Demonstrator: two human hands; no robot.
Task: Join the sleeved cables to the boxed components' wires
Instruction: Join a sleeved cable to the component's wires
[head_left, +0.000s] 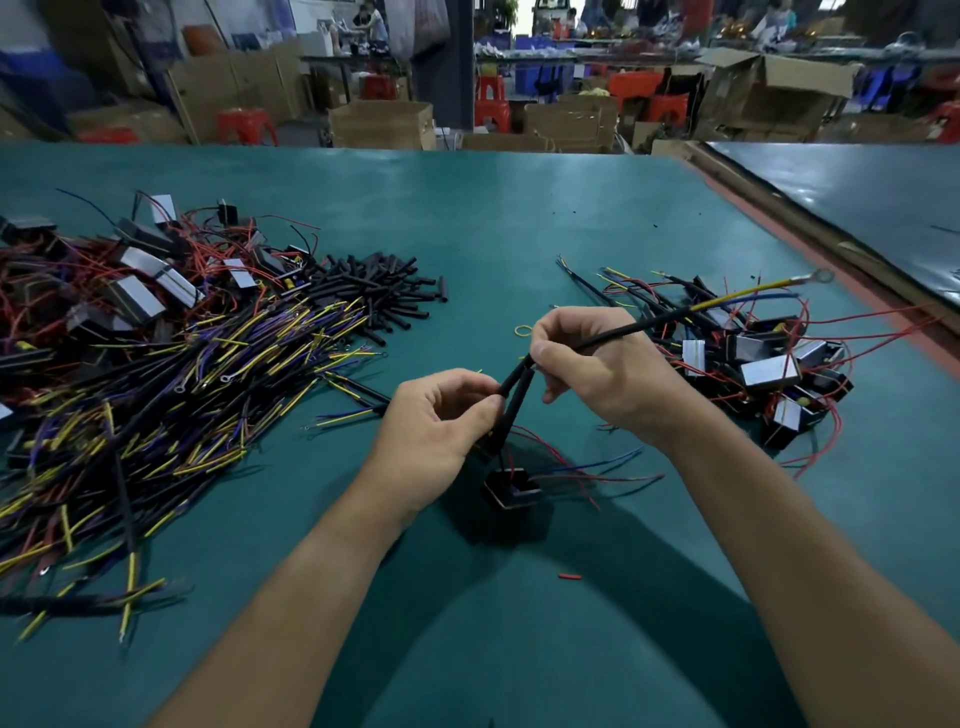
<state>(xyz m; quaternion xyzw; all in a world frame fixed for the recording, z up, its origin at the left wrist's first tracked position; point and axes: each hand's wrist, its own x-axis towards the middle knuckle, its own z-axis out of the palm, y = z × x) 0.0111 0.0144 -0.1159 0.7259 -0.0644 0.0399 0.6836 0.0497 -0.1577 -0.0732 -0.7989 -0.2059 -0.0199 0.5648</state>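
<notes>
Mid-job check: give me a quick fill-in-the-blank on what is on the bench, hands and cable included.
1. The right hand grips a sleeved cable whose sleeve is ____ in colour.
2. The cable's yellow wire ends in a metal ____ terminal.
3. The left hand pinches that cable lower down, above the boxed component, whose loose wires are blue and ____.
4. The pile of short black tubes lies on the person's ____ side.

Missing words: black; ring; red; left.

Even overhead light, soft arm shadows on the green table (467, 218), wide-angle bending, background blurred.
</notes>
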